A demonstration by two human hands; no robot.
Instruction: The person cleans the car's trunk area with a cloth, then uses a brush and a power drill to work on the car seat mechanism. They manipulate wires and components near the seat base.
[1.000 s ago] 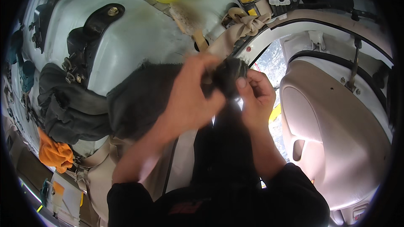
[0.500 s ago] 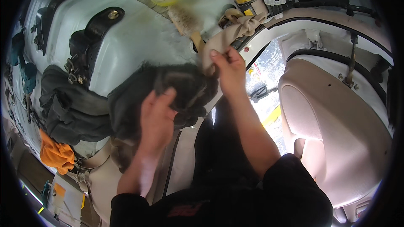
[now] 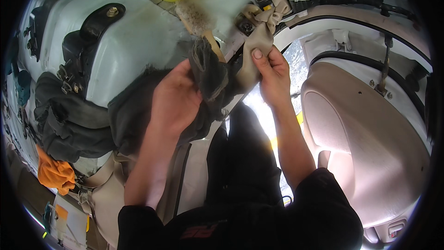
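While pinching beige strap point(image 3: 260, 39) below its knot point(image 3: 272, 17) in right hand point(image 3: 275, 74), holds bunched dark gray cloth point(image 3: 208, 69) in left hand point(image 3: 175, 99), just left of strap (can't tell if touching), near wooden-handled brush point(image 3: 198, 17) and well left of beige door panel point(image 3: 372, 134).

The cloth point(image 3: 208, 75) is left of the strap point(image 3: 257, 41), the door panel point(image 3: 370, 143) right.

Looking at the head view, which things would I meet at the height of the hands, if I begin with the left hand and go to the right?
Left hand, dark cloth, beige belt, right hand, door.
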